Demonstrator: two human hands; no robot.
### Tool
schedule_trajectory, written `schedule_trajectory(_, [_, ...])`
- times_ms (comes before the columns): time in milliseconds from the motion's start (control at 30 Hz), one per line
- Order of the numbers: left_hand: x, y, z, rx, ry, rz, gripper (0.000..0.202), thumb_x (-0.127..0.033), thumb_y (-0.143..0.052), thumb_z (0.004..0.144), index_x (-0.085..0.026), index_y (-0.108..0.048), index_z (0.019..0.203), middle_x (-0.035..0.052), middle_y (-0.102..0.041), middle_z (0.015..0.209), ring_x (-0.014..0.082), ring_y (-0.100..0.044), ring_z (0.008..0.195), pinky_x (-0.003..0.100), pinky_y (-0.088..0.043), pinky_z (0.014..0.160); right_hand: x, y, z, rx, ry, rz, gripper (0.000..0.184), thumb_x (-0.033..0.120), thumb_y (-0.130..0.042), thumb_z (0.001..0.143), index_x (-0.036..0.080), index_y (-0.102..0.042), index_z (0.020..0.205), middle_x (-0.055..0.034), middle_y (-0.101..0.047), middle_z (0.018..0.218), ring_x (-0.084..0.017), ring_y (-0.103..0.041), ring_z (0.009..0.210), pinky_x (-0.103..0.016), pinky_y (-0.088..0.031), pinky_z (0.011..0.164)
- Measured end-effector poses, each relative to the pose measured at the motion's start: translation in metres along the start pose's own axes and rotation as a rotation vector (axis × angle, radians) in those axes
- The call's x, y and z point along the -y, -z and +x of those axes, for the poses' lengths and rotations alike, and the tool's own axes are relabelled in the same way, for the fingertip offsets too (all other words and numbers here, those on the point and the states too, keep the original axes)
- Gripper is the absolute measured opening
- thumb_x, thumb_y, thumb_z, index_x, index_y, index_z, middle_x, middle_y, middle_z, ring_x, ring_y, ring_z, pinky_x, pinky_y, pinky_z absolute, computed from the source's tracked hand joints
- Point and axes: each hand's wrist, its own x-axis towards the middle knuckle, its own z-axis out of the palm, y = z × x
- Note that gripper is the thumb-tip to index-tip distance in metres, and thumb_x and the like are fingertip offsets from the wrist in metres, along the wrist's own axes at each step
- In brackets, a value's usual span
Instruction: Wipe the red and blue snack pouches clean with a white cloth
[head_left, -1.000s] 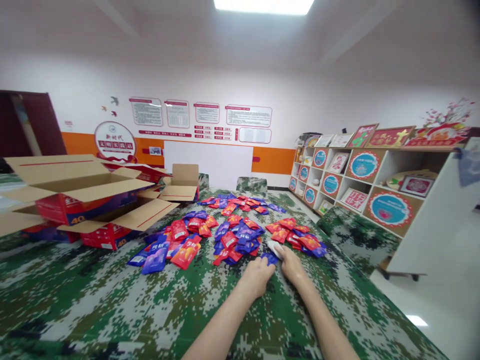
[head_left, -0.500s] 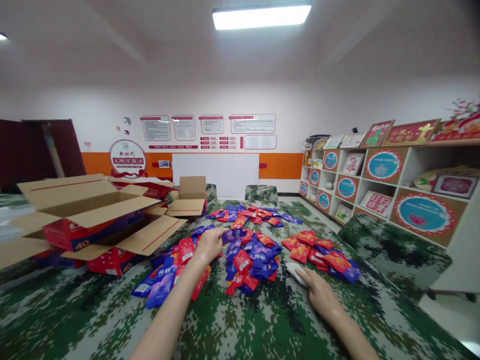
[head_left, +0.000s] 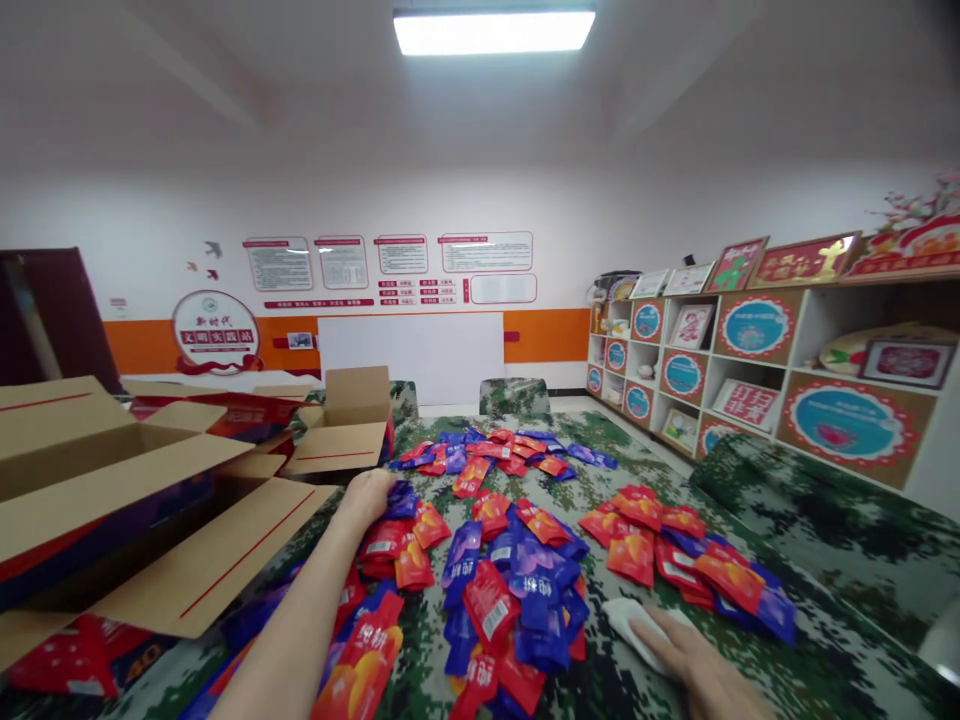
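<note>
My left hand [head_left: 369,497] reaches over the left pile, its fingers curled at a purple snack packet [head_left: 403,500]; the fingertips are mostly hidden. Beneath and beside it lie red and orange packets [head_left: 411,560]. My right hand [head_left: 686,655] is closed on a folded white cloth [head_left: 634,632] resting on the table. Between my hands is a mixed pile of purple and red packets [head_left: 536,590]. Right of it, near the cloth, spreads another group of red and purple packets [head_left: 630,548].
A farther pile of packets [head_left: 472,475] lies across the camouflage-patterned tablecloth [head_left: 577,480]. Open cardboard boxes [head_left: 217,560] crowd the left side, their flaps spread close to my left forearm. A smaller open box [head_left: 337,445] stands behind them. Camouflage-covered chairs [head_left: 514,396] line the table, with shelves [head_left: 705,350] at right.
My left hand has moved left with the purple packet, from above the middle pile to the left pile. The view has come nearer to the table. My right hand keeps the white cloth.
</note>
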Motion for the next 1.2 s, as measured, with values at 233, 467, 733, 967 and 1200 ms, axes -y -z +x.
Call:
schedule_trajectory(233, [0.014,-0.056,-0.016,0.117,-0.071,0.051,0.024,-0.015,-0.048,0.08,-0.024,-0.067,0.092,0.0066,-0.06,0.103,0.0212,-0.057,0.096,0.03,-0.039,0.088,0.009,0.003,0.002,0.035,-0.036,-0.024,0.067,0.009,-0.038,0.072,0.037,-0.041,0.133,0.0003,-0.044,0.137,-0.023,-0.044,0.123,-0.041,-0.039,0.1])
schedule_trajectory(467, [0.016,-0.047,-0.014,0.155,-0.106,0.023,0.022,-0.012,-0.05,0.076,-0.021,-0.068,0.087,0.006,-0.06,0.094,0.0205,-0.058,0.09,0.028,-0.043,0.084,0.028,0.021,0.006,0.05,-0.094,0.003,0.061,0.007,-0.035,0.076,0.035,-0.048,0.129,-0.0026,-0.048,0.134,-0.022,-0.048,0.119,-0.039,-0.039,0.1])
schedule_trajectory(733, [-0.108,-0.015,-0.062,-0.14,-0.383,-0.335,0.045,-0.023,-0.05,0.082,-0.017,-0.046,0.127,0.01,-0.044,0.127,0.0226,-0.041,0.12,0.032,-0.031,0.102,0.029,0.024,0.005,0.067,-0.111,0.031,0.063,0.004,-0.034,0.073,0.029,-0.049,0.129,-0.0065,-0.049,0.133,-0.022,-0.046,0.12,-0.04,-0.034,0.102])
schedule_trajectory(967, [-0.221,-0.009,-0.118,0.044,-0.41,-0.51,0.073,-0.049,-0.06,0.074,-0.02,-0.033,0.136,0.011,-0.037,0.134,0.0266,-0.037,0.124,0.033,-0.03,0.103,0.039,0.035,0.003,0.081,-0.146,0.066,0.061,0.003,-0.035,0.073,0.026,-0.051,0.128,-0.0069,-0.05,0.132,-0.021,-0.045,0.12,-0.036,-0.032,0.102])
schedule_trajectory(1200, [-0.244,-0.028,-0.11,0.107,-0.308,-0.306,0.047,-0.046,-0.061,0.072,-0.018,-0.055,0.11,0.01,-0.051,0.112,0.0253,-0.055,0.1,0.031,-0.041,0.089,0.039,0.033,-0.003,0.017,-0.16,0.062,0.058,0.002,-0.039,0.073,0.024,-0.056,0.123,-0.0084,-0.052,0.13,-0.022,-0.047,0.119,-0.035,-0.032,0.101])
